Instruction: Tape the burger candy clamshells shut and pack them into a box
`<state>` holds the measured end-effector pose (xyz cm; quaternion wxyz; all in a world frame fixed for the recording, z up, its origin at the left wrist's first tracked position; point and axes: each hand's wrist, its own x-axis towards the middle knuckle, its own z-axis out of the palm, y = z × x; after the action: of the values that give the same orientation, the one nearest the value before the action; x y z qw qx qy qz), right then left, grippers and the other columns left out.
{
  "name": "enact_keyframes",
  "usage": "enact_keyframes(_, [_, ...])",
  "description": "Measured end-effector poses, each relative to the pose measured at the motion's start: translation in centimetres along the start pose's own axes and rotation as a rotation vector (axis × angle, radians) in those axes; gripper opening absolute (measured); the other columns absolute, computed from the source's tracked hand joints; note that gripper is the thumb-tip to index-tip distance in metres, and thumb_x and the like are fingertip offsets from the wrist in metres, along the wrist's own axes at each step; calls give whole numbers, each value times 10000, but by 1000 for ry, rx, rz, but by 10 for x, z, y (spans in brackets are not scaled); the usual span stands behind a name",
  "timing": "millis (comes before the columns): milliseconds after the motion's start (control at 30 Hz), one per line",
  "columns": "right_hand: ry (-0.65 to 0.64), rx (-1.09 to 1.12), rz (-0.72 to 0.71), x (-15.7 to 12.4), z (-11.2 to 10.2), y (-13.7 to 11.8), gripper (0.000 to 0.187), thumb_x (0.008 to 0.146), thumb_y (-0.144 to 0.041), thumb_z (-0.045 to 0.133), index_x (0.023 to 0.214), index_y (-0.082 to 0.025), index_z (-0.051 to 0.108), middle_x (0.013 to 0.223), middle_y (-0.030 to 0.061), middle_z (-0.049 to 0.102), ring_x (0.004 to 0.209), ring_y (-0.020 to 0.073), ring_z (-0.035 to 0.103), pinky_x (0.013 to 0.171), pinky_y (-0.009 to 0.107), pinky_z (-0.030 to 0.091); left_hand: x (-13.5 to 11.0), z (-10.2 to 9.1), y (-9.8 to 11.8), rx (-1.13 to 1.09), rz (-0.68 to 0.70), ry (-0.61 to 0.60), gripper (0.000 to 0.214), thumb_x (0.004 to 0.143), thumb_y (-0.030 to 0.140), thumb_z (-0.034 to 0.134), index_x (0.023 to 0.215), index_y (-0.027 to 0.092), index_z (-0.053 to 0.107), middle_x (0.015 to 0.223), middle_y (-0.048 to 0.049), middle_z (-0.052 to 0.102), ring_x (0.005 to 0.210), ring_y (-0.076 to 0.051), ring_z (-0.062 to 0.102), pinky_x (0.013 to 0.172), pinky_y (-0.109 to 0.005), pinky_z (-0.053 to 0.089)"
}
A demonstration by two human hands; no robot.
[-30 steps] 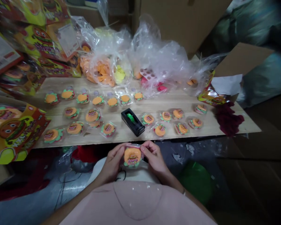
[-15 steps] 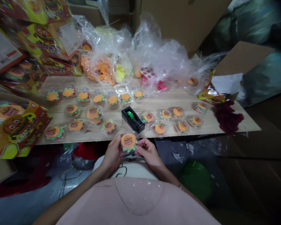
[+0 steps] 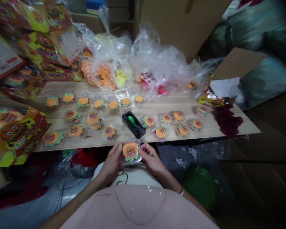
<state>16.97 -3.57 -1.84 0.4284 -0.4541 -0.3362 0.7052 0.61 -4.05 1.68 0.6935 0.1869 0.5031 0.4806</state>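
Head view, the only one we have.

1. Left hand (image 3: 112, 162): we list it at the near edge of the board, with thumb and fingers pressed against the left side of item 3.
2. Right hand (image 3: 152, 160): opposite, its fingertips are clamped on the right side of the same item.
3. Burger-shaped orange sweet in a clear plastic shell (image 3: 130, 150): held between both hands, face up, over the lap. It sits just near of the board's edge and of item 4.
4. Black tape dispenser with a green roll (image 3: 133, 124): lies at an angle on the pale wooden board (image 3: 157, 106), just far of the held shell.
5. Shelled burger sweets, left group (image 3: 92, 117): we see three loose rows on the board, left of the dispenser.
6. Shelled burger sweets, right group (image 3: 178, 116): two short rows to the right of the dispenser.
7. Crumpled clear plastic bags (image 3: 157, 60): at the far side of the board, holding loose orange, yellow and pink pieces.
8. Yellow-and-red printed display cartons (image 3: 14, 133): stacked at the left, near and far.
9. Dark red cloth (image 3: 227, 121): bunched on the board's right end.
10. Brown cardboard box (image 3: 181, 22): stands beyond the bags.
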Motion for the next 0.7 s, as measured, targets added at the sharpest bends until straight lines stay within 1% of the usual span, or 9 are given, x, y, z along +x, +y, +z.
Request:
enact_keyframes(67, [-51,-87,10,1,-5,-5,248,736,-392,675,720,-182,545,603,-54,496,529,84,417,515,200,312,1,-7,8,96,-99,-99,265,679,375,728,764,173,580,724,-1,627,644,-128,576,583,-210,453])
enact_keyframes(133, [-110,-163,12,4,-8,-10,241,732,-379,674,703,-176,548,609,-51,493,538,86,404,521,204,297,5,-8,16,213,-153,-188,282,640,342,765,672,161,551,629,23,578,551,-92,515,517,-174,402])
enact_keyframes(200, [-149,-214,-10,6,-7,-14,239,735,-378,665,693,-174,548,616,-48,495,551,90,406,536,210,301,10,-5,22,277,-165,-257,261,638,343,764,717,160,596,650,15,591,563,-98,520,522,-176,399])
enact_keyframes(267, [-148,-238,-40,7,-6,-14,239,744,-382,655,694,-174,549,623,-45,498,560,93,411,548,214,308,13,0,21,296,-150,-275,279,667,383,729,804,153,651,726,-18,635,633,-130,562,583,-203,435])
enact_keyframes(333, [-133,-249,-57,4,-5,-11,238,750,-382,651,696,-172,550,627,-42,502,563,93,415,547,215,312,11,2,15,316,-119,-228,305,697,419,686,815,138,681,748,-41,657,661,-149,576,614,-222,447])
enact_keyframes(467, [-123,-228,-50,-7,-6,-5,251,750,-401,662,715,-175,559,646,-39,509,570,91,441,539,209,338,4,-4,0,332,-70,-93,305,701,427,672,781,134,696,723,-44,668,638,-152,576,579,-220,435])
enact_keyframes(533, [-145,-175,0,-11,-6,-4,279,736,-435,673,766,-180,563,680,-35,533,577,94,482,547,212,379,4,-7,-3,272,-48,-16,302,680,424,685,770,136,690,708,-37,670,621,-152,577,576,-228,438])
enact_keyframes(600, [-186,-148,90,-13,-4,-3,334,707,-475,689,785,-179,555,676,-27,562,566,102,523,543,221,410,9,-5,-2,178,-7,79,274,662,408,689,730,143,667,664,-17,656,587,-144,567,567,-232,439])
enact_keyframes(700, [-217,-176,171,-11,3,-3,383,666,-509,709,721,-169,541,593,-27,568,510,106,540,503,219,411,20,6,1,42,75,176,223,663,364,672,714,150,633,627,12,624,563,-129,551,555,-225,439])
